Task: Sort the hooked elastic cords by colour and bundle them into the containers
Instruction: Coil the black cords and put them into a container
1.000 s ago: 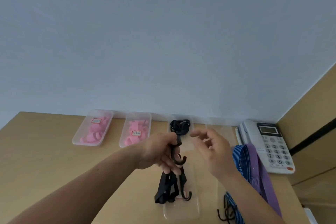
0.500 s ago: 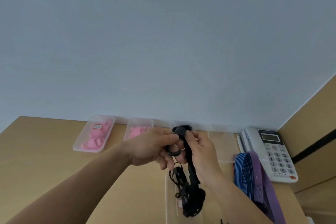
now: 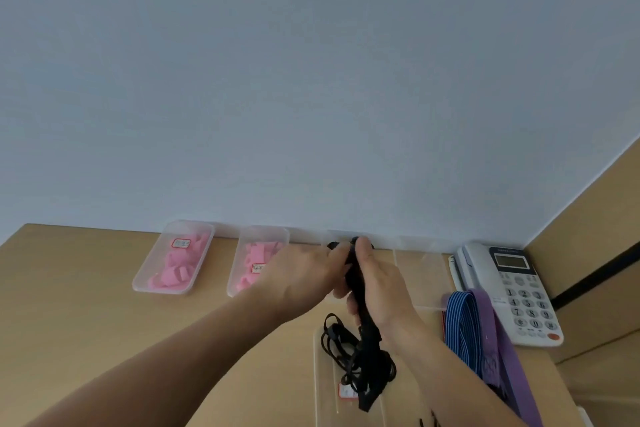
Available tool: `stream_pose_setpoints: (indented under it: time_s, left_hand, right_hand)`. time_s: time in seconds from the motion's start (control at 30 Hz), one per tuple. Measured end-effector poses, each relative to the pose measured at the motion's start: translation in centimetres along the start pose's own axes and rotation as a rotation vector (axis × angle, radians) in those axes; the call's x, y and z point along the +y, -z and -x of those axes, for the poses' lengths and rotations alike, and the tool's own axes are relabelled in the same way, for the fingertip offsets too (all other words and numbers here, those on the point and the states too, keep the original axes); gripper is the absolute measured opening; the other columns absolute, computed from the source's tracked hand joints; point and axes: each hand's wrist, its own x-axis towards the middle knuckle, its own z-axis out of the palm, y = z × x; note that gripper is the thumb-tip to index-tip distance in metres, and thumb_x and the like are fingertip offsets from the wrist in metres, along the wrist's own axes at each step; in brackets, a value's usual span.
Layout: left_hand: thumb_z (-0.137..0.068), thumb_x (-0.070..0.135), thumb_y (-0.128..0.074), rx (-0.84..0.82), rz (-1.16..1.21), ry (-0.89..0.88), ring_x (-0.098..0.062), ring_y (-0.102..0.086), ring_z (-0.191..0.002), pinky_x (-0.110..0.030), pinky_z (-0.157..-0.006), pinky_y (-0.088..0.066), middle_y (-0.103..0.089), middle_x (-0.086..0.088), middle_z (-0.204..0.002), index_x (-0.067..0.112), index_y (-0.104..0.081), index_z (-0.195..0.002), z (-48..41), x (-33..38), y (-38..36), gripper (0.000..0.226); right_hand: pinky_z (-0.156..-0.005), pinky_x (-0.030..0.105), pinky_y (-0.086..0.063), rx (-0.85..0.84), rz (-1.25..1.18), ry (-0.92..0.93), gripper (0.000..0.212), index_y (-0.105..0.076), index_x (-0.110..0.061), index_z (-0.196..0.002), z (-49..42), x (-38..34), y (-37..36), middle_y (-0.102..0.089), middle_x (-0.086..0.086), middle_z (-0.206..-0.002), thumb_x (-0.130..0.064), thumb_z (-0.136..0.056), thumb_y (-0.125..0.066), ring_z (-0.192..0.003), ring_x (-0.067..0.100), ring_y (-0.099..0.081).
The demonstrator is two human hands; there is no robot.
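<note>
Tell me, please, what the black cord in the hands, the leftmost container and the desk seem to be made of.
Black cord: probably woven elastic fabric, matte; it hangs limp and loops loosely. Leftmost container: translucent plastic, slightly glossy; its pink contents show through the walls. Desk: perhaps wood-look laminate, smooth satin finish; even tan with no clear grain.

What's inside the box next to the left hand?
Pink pieces and a small red-edged label show inside the clear box. The left hand, gripping the black cord, covers the box's right side, so anything there cannot be seen.
</note>
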Motion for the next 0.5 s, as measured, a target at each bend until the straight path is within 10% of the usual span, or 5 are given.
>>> stream_pose_setpoints:
  time_s: [0.13,0.33,0.5]
  left_hand:
    - [-0.091,0.038,-0.050,0.165,0.279,-0.017,-0.009,-0.058,-0.056,-0.033,-0.049,-0.049,-0.065,0.010,-0.069,0.026,-0.064,-0.091,0.4,-0.7,-2.1,0.018]
    - [-0.089,0.058,-0.051,-0.272,1.198,0.553,-0.023,-0.060,-0.053,-0.025,-0.044,-0.039,-0.070,-0.006,-0.074,0.018,-0.063,-0.095,0.7,-0.1,-0.1,0.042]
    - [-0.099,0.034,-0.054,-0.334,1.458,0.538,-0.018,-0.056,-0.048,-0.024,-0.043,-0.038,-0.065,-0.008,-0.069,0.006,-0.059,-0.097,1.0,-0.1,-0.3,0.029]
  right_hand:
    - [-0.042,0.029,-0.032,-0.033,-0.035,0.012,0.061,-0.063,0.000,-0.074,0.7,0.1,0.8,-0.057,0.006,-0.053,-0.050,-0.099,-0.038,-0.040,0.021,-0.038]
    - [-0.042,0.028,-0.036,0.012,-0.215,0.036,0.054,-0.062,0.003,-0.087,0.8,0.2,1.4,-0.051,0.007,-0.055,-0.045,-0.100,-0.040,-0.044,0.018,-0.039]
    - [-0.047,0.029,-0.039,0.054,-0.180,0.039,0.054,-0.066,-0.005,-0.098,1.2,0.6,0.7,-0.055,0.002,-0.055,-0.049,-0.098,-0.036,-0.048,0.019,-0.044]
